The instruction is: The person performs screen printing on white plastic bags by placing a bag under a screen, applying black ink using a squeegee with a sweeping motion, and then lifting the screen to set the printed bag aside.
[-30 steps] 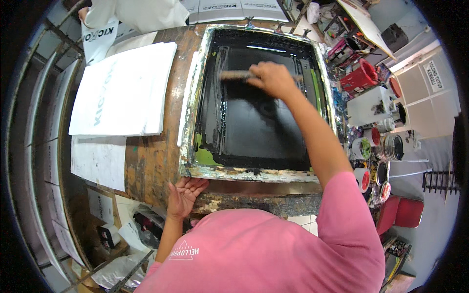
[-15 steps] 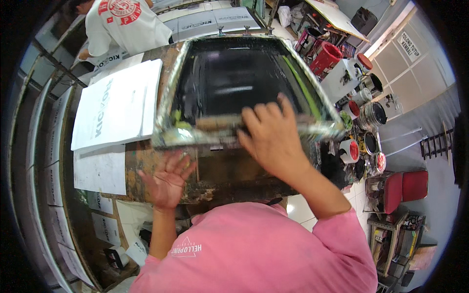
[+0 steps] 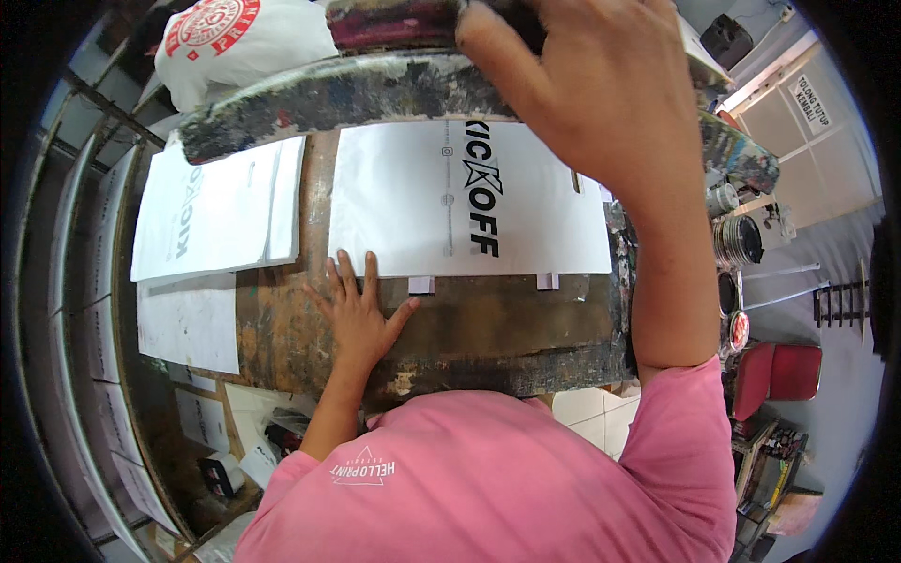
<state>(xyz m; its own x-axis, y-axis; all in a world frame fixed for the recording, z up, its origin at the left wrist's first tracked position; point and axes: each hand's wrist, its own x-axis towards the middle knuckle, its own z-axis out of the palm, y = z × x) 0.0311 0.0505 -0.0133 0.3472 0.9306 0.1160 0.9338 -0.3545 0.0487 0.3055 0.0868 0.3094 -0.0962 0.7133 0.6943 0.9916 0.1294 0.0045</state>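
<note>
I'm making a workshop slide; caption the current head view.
Right hand at the raised, paint-stained frame, left hand at the near left corner of a printed white sheet.

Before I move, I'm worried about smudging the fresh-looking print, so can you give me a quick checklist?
1. Screen frame raised off the white printed piece: ok.
2. Left hand clear of the piece: not ok, fingertips reach its near left corner.
3. Near edge lined up beside both small tabs: ok.
4. Right hand gripping securely: cannot tell, its fingers are partly out of view.
5. Black print dry: cannot tell.
</note>
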